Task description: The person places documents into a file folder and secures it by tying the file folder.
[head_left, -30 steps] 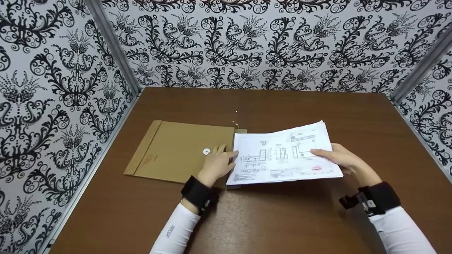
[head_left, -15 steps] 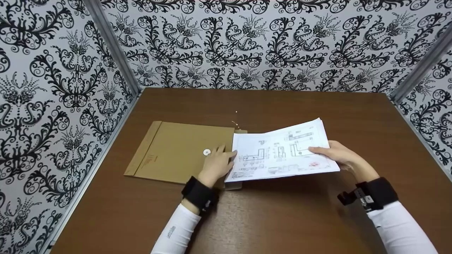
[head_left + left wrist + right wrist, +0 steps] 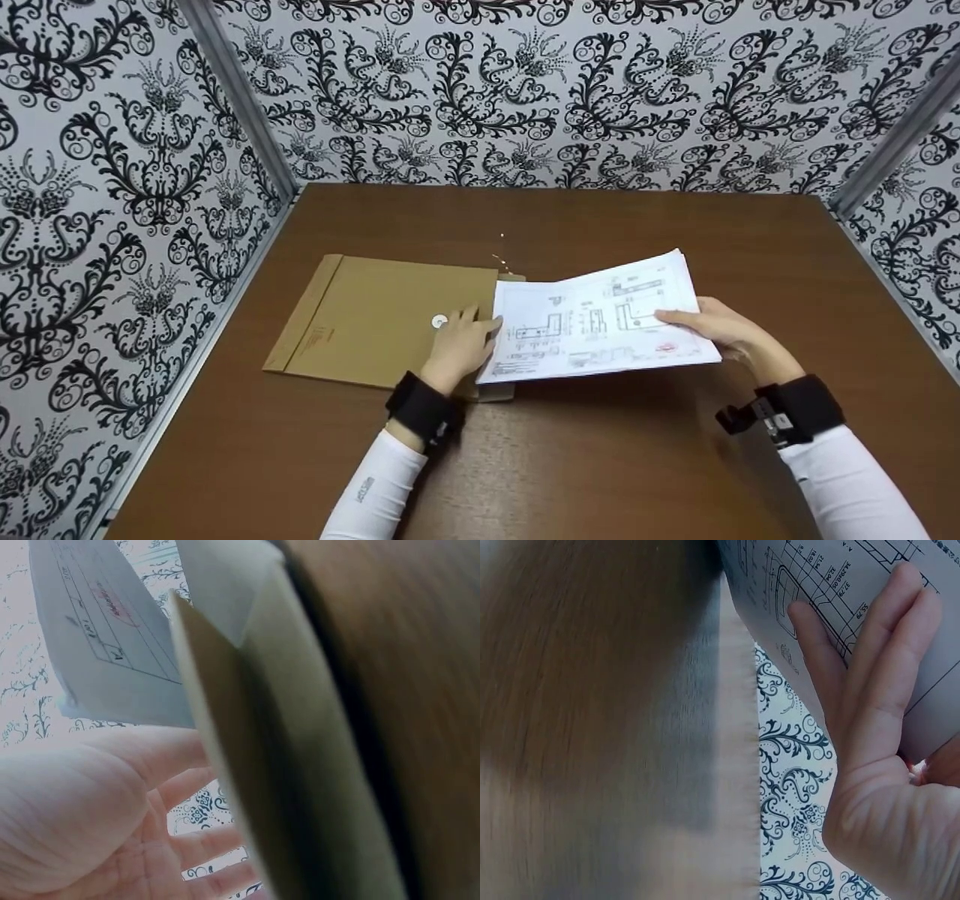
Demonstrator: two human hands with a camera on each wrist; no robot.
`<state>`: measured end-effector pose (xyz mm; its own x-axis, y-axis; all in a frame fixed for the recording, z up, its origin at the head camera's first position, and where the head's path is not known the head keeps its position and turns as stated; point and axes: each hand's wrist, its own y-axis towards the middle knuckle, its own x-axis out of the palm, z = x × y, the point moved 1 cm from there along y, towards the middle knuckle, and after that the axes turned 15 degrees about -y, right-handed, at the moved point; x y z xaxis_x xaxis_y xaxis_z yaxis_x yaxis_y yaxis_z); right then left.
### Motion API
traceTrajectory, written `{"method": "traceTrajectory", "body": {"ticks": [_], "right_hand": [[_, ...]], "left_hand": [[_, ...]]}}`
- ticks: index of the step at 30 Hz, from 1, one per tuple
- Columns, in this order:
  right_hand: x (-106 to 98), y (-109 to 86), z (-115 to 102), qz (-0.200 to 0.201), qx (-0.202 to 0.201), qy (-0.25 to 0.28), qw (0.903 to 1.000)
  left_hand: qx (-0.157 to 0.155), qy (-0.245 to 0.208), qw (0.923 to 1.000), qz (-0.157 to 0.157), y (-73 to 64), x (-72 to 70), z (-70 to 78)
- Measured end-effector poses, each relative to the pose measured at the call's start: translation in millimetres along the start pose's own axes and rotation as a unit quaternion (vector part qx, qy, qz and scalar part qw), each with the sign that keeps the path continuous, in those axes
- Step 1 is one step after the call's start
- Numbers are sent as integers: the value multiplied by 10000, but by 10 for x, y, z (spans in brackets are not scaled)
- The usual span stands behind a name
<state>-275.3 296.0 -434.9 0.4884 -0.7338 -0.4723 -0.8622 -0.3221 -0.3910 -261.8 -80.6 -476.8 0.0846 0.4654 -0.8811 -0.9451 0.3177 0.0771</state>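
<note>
A brown document envelope [image 3: 382,300] with a white round button [image 3: 439,321] lies flat on the table. My left hand [image 3: 459,349] rests on it near its right end, fingers spread out. In the left wrist view, the mouth of the envelope [image 3: 262,712] gapes, and the left fingers lie along its outer side. My right hand [image 3: 712,322] holds a stack of papers [image 3: 592,330] printed with technical drawings, thumb on top and fingers underneath. The stack's right end is raised and its left edge is at the envelope's mouth; whether it reaches inside cannot be told.
The brown wooden table [image 3: 585,465] extends around the envelope. A few small light specks [image 3: 502,262] lie beyond the envelope's right end. Patterned black-and-white walls [image 3: 562,97] stand at the back and sides.
My right hand has brought the papers slightly leftward and away from me, uncovering more of the envelope's flap at the near side. My left hand has stayed in place.
</note>
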Motion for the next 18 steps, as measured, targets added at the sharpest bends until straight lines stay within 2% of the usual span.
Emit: {"method": "traceTrajectory", "body": {"ticks": [8,18], "right_hand": [[-31,34,25,26,-188,-131,9997],[-70,73,134,86,-96,-98,9999]], "left_hand": [[-80,-143,9998,-144,26,-5,-31],[-189,-179,9992,-294,29,-9,-31]]}}
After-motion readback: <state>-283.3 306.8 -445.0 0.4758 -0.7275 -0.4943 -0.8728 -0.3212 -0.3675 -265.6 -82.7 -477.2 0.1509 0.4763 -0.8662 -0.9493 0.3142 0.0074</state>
